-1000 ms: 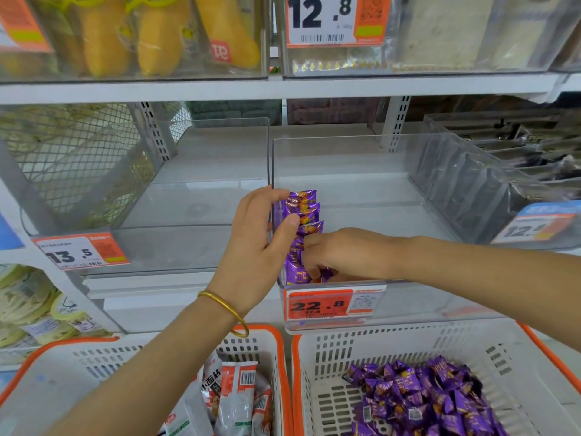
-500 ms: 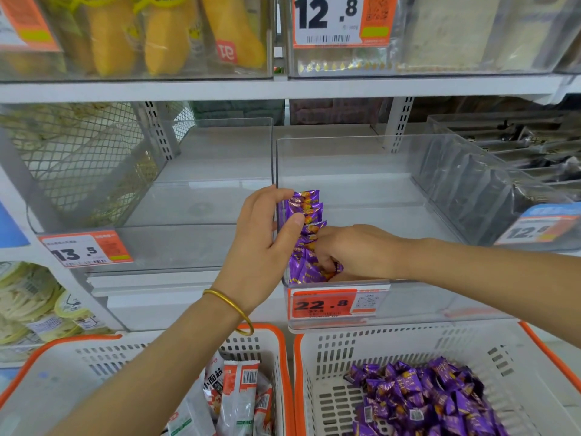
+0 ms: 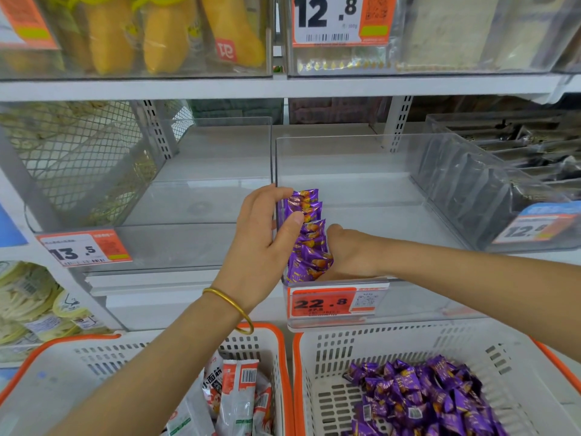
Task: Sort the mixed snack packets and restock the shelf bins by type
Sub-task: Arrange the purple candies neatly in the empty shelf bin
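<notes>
presently the purple packets (image 3: 306, 234) stand on edge in a row at the front left corner of a clear bin (image 3: 361, 158), against its left wall. left hand (image 3: 261, 247): thumb pressed on the row's face, fingers curved over its far end, gripping it. right hand (image 3: 349, 253): set against the row's right side low down (fingers hidden behind the packets, so its grip cannot be told). an orange price tag (image 3: 323, 302) reading 22.8 sits on the bin front. below, a white orange-rimmed basket (image 3: 393, 338) holds loose purple packets (image 3: 424, 394); the left basket (image 3: 94, 350) holds red-and-white packets (image 3: 239, 394). white shelf (image 3: 283, 86) above.
</notes>
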`<act>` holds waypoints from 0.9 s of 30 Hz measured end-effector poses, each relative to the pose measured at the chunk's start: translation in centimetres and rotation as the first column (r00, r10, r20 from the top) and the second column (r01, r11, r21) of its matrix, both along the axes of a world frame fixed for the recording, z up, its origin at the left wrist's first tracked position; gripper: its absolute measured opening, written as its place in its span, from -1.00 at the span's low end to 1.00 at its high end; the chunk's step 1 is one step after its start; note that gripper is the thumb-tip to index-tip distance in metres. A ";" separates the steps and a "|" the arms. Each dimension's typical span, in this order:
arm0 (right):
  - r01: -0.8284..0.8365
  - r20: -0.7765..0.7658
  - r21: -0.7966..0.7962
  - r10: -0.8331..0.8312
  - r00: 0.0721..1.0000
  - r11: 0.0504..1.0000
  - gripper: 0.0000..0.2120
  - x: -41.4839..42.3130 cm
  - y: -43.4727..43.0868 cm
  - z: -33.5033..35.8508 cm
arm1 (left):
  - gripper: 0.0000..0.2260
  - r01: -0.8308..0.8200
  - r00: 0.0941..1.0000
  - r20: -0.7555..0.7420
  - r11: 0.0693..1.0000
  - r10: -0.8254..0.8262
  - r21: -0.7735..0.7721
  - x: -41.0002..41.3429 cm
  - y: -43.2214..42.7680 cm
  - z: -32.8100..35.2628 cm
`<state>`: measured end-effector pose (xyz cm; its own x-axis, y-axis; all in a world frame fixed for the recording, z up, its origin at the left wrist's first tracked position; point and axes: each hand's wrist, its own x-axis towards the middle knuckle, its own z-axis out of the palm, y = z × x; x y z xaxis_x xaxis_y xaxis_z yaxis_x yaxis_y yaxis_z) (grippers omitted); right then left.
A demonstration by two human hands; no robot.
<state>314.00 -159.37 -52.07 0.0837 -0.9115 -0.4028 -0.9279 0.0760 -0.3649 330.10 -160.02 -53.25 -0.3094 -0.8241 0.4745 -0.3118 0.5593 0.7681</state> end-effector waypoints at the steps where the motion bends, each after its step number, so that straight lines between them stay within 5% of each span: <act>1: 0.009 0.025 0.004 -0.009 1.000 1.000 -0.32 0.1 0.0 -0.1 | -0.74 -0.002 1.000 0.004 1.000 0.002 0.004 0.0 0.0 0.0; 5: -0.030 0.111 -0.054 0.035 0.993 0.998 -0.52 0.8 -0.2 -0.1 | -0.70 -0.022 1.000 0.015 1.000 0.022 -0.010 -0.1 0.0 0.0; 11: -0.102 -0.027 0.001 0.102 0.994 0.995 -0.56 0.9 -0.4 -0.3 | -0.75 -0.007 1.000 -0.005 1.000 0.007 0.001 -0.1 0.2 0.2; 22: -0.088 0.028 0.023 0.088 0.996 0.996 -0.51 0.3 0.0 0.8 | -0.68 -0.010 1.000 -0.001 1.000 0.010 0.025 0.0 0.2 0.1; 24: -0.042 0.054 -0.079 0.047 0.997 0.996 -0.57 -0.3 0.7 2.3 | -0.68 -0.049 0.999 -0.018 0.999 0.049 -0.001 0.2 0.5 0.3; 27: 0.122 0.225 -0.435 -0.023 0.974 0.892 -0.62 -2.2 5.5 6.4 | -0.76 -0.149 0.987 -0.106 0.952 0.124 -0.267 1.0 2.8 1.7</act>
